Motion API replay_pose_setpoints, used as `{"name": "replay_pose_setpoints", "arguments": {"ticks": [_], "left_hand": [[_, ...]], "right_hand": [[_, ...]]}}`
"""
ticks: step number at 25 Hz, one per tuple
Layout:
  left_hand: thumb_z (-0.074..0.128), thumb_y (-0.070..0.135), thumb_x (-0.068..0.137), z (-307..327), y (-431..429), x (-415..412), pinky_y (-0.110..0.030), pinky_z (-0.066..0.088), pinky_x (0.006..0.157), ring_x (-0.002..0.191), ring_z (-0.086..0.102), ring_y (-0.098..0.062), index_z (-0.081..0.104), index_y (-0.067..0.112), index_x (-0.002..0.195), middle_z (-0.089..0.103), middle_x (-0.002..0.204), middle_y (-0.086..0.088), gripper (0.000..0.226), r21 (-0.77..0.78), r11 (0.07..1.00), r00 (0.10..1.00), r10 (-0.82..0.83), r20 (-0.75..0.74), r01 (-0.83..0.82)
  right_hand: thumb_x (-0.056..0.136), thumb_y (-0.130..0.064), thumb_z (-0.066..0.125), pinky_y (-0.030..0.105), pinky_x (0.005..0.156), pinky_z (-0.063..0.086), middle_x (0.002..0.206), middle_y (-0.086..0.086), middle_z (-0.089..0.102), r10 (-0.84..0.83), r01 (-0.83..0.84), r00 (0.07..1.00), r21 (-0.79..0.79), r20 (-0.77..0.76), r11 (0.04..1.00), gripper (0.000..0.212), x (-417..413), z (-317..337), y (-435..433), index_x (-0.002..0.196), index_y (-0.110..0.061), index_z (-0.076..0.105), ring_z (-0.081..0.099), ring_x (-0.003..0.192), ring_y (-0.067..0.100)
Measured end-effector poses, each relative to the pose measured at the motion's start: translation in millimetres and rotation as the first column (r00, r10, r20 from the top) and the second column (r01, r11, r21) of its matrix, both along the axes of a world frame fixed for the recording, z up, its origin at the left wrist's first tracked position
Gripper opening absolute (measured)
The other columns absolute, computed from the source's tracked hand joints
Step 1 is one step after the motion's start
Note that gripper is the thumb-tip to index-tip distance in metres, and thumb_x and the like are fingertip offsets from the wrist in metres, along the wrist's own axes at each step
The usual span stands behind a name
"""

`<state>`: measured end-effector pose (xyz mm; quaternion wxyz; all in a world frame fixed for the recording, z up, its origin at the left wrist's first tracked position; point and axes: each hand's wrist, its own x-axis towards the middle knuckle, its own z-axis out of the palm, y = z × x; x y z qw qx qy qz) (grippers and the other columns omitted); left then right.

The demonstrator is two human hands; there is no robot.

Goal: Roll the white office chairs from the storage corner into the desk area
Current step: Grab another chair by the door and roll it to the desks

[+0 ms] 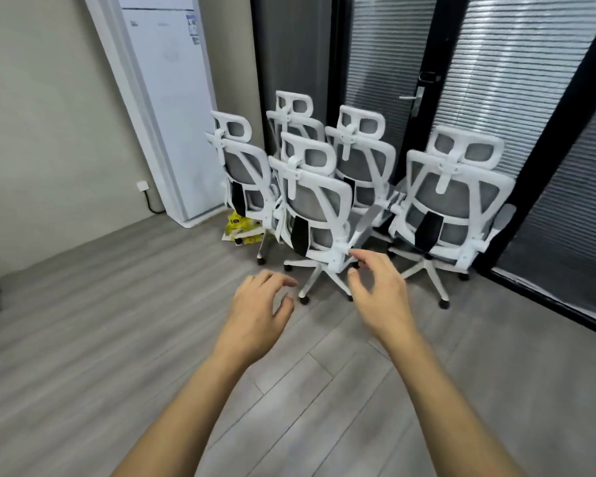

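Note:
Several white office chairs with grey mesh backs stand packed in the corner, their backs turned to me. The nearest chair point(315, 201) is in the middle front, another chair point(451, 197) stands to its right and a third chair point(243, 173) to its left. My left hand point(260, 311) and my right hand point(381, 290) reach out side by side toward the nearest chair. Both hands have loosely spread, relaxed fingers and hold nothing. They hover in front of that chair's base without touching it.
A tall white floor air conditioner point(172, 108) stands left of the chairs. A yellow bag point(241, 228) lies on the floor beneath the left chair. Glass walls with blinds and a door handle point(413, 98) close off the right side. Grey wood floor point(117, 339) spreads in front.

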<state>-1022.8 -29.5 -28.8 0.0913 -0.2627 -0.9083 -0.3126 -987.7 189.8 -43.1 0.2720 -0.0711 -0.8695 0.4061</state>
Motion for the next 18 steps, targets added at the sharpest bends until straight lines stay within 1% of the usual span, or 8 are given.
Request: {"name": "replay_pose_setpoints", "arguments": {"ticks": [3,5,7,8,11,13,16,18], "left_hand": [[0.054,0.025,0.099,-5.1,2.7,-113.5,-0.031,0.039,0.094,0.106,0.05,-0.011,0.063,0.028,0.116,0.057,0.114,0.013,0.02,0.022,0.997,0.997,0.075,0.002,-0.075],[0.053,0.026,0.099,-13.6,5.9,-195.4,-0.028,0.035,0.094,0.106,0.051,-0.012,0.062,0.029,0.116,0.058,0.114,0.012,0.019,0.021,0.995,0.996,0.094,-0.001,-0.094],[0.053,0.027,0.099,-27.0,10.8,-286.4,-0.024,0.029,0.095,0.108,0.052,-0.013,0.061,0.03,0.115,0.057,0.114,0.013,0.019,0.016,0.996,0.996,0.089,0.006,-0.089],[0.052,0.028,0.099,-31.0,13.6,-327.7,-0.026,0.03,0.096,0.108,0.053,-0.014,0.061,0.03,0.115,0.058,0.114,0.013,0.018,0.011,0.997,0.996,0.082,0.017,-0.083],[0.043,0.042,0.1,-37.8,32.1,-450.6,-0.038,0.041,0.096,0.104,0.052,-0.014,0.06,0.033,0.111,0.058,0.11,0.014,0.023,-0.008,1.0,0.998,0.026,0.049,-0.026],[0.037,0.048,0.1,-41.5,52.1,-524.4,-0.042,0.043,0.095,0.102,0.051,-0.015,0.061,0.032,0.109,0.06,0.106,0.013,0.03,-0.013,1.0,0.997,-0.019,0.081,0.02],[0.043,0.044,0.102,-51.0,89.8,-623.6,-0.042,0.043,0.093,0.1,0.052,-0.014,0.063,0.031,0.108,0.06,0.102,0.013,0.024,-0.055,0.993,0.991,-0.1,0.086,0.105],[0.049,0.041,0.101,-63.1,114.4,-685.6,-0.04,0.044,0.093,0.099,0.053,-0.013,0.063,0.03,0.111,0.061,0.104,0.013,0.02,-0.089,0.984,0.986,-0.15,0.074,0.157]], "right_hand": [[0.095,-0.024,0.059,0.034,0.098,0.048,0.113,-0.023,0.057,0.042,-0.043,0.999,0.018,0.003,0.999,0.032,-124.9,7.0,14.4,0.125,-0.034,0.062,0.056,0.109,0.002],[0.095,-0.023,0.059,0.032,0.097,0.047,0.11,-0.024,0.055,0.051,-0.051,0.999,0.006,0.019,0.999,0.032,-206.2,2.7,24.2,0.125,-0.033,0.063,0.054,0.106,-0.002],[0.096,-0.024,0.059,0.034,0.098,0.048,0.115,-0.021,0.056,0.038,-0.038,0.999,0.005,0.038,0.999,0.032,-292.4,-9.1,34.2,0.126,-0.034,0.063,0.055,0.111,0.002],[0.096,-0.025,0.058,0.035,0.098,0.048,0.118,-0.019,0.057,0.025,-0.025,0.998,0.004,0.059,1.0,0.031,-330.3,-13.6,39.2,0.126,-0.034,0.062,0.056,0.113,0.004],[0.096,-0.025,0.058,0.039,0.096,0.05,0.119,-0.015,0.059,-0.04,0.039,0.995,0.004,0.087,0.999,0.031,-438.1,-26.2,58.5,0.126,-0.033,0.061,0.058,0.11,0.007],[0.095,-0.025,0.059,0.041,0.094,0.051,0.117,-0.013,0.06,-0.105,0.107,0.989,-0.018,0.108,0.994,0.032,-497.1,-34.5,75.0,0.126,-0.032,0.062,0.059,0.109,0.009],[0.096,-0.023,0.058,0.034,0.097,0.049,0.115,-0.013,0.06,-0.188,0.194,0.972,-0.028,0.142,0.981,0.031,-572.0,-52.9,104.5,0.127,-0.029,0.062,0.055,0.108,0.001],[0.097,-0.022,0.058,0.028,0.096,0.045,0.119,-0.012,0.06,-0.237,0.243,0.958,-0.014,0.161,0.97,0.03,-623.4,-71.7,125.5,0.126,-0.027,0.062,0.053,0.109,0.001]]}}
